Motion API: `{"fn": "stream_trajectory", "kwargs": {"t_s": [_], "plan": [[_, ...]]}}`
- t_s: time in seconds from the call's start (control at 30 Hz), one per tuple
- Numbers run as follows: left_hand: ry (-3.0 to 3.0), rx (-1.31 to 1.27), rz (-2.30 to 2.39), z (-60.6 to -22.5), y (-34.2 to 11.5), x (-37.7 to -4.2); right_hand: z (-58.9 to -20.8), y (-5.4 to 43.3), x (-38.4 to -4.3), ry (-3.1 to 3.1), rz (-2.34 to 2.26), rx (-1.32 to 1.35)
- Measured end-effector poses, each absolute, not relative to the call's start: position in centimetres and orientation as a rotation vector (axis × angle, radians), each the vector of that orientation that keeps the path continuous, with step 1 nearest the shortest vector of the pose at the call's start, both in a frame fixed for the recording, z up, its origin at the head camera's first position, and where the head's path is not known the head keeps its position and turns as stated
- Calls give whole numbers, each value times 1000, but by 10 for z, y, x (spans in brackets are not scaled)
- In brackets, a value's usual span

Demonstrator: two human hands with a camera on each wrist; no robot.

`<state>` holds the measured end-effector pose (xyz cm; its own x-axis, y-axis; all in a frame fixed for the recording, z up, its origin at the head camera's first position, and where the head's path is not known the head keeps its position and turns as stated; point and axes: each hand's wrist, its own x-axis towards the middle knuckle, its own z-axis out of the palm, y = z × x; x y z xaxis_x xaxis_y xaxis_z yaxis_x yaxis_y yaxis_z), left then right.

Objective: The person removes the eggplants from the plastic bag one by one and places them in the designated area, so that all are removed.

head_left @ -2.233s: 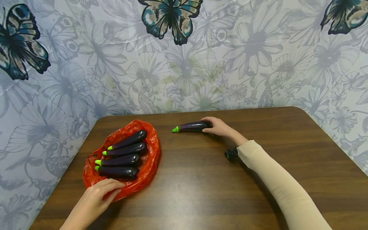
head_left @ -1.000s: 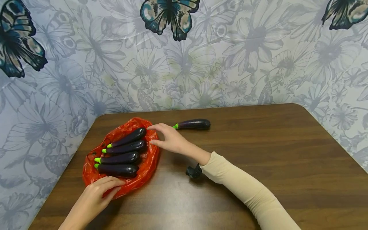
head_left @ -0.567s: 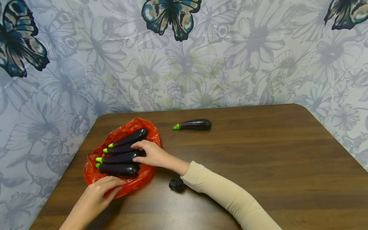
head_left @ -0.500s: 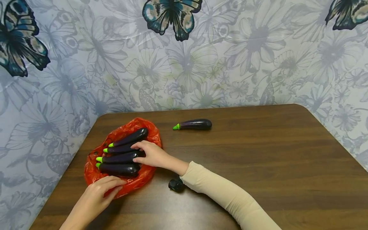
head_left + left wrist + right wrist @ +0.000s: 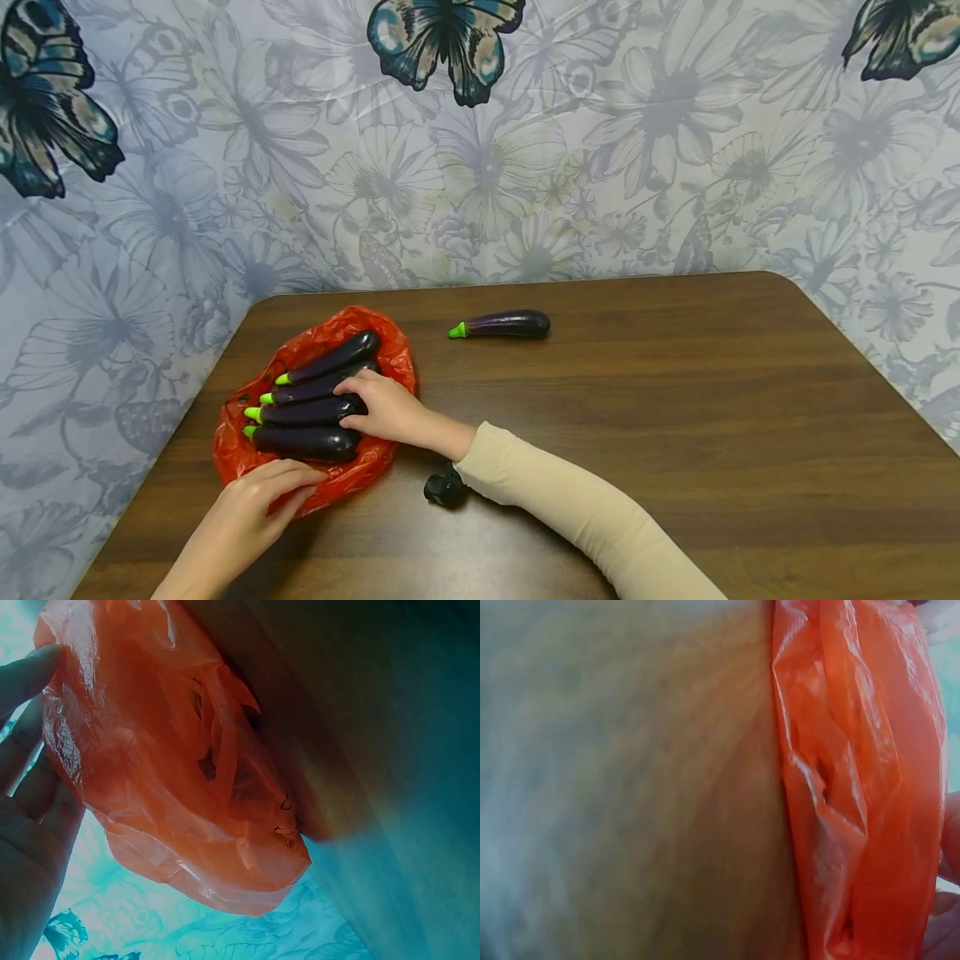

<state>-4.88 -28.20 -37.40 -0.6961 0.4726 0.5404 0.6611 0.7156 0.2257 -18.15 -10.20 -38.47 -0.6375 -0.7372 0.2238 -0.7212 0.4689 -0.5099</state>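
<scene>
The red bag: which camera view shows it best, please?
The head view: it shows the red bag open from above, with four eggplants inside. Both wrist views show only its creased plastic close up, cropped by the frame.

My head view faced forward and down; both wrist views, close in, shared the red bag (image 5: 135, 780).

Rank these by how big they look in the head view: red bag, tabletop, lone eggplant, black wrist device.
1. Tabletop
2. Red bag
3. Lone eggplant
4. Black wrist device, partly hidden
</scene>
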Motion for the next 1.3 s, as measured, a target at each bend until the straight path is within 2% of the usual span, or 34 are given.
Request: {"fn": "stream_trajectory", "kwargs": {"t_s": [0.8,1.3], "plan": [[-2502,-851,-563,-371,-282,-47,-386,-103,-183,2674,-892,-1339],[-2453,-881,-586,-373,-282,-48,-379,-84,-189,2628,-1018,-1359]]}}
